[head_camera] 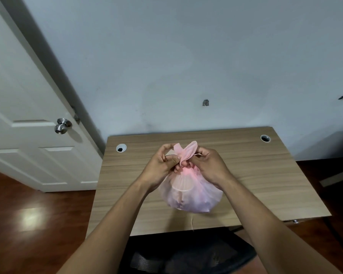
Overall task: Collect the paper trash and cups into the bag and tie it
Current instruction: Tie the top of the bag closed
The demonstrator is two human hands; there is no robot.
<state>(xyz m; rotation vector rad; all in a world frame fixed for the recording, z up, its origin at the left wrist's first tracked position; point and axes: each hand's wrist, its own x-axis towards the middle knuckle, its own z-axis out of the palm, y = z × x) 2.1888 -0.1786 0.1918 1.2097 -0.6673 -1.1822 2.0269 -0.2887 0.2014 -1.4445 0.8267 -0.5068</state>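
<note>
A thin pink plastic bag (192, 196) sits bulging on the wooden desk (255, 175), with pale shapes showing dimly through its skin; I cannot tell what they are. Its neck is gathered into a twist, and two pink ears (186, 151) stick up above it. My left hand (162, 165) pinches the left side of the gathered neck. My right hand (208, 165) grips the right side, fingers closed on the plastic. Both hands touch the bag at its top.
The desk has two round cable holes, one at the back left (121, 148) and one at the back right (265, 138). A white door with a metal knob (62, 125) stands left. A black chair (192, 256) is below the desk's front edge.
</note>
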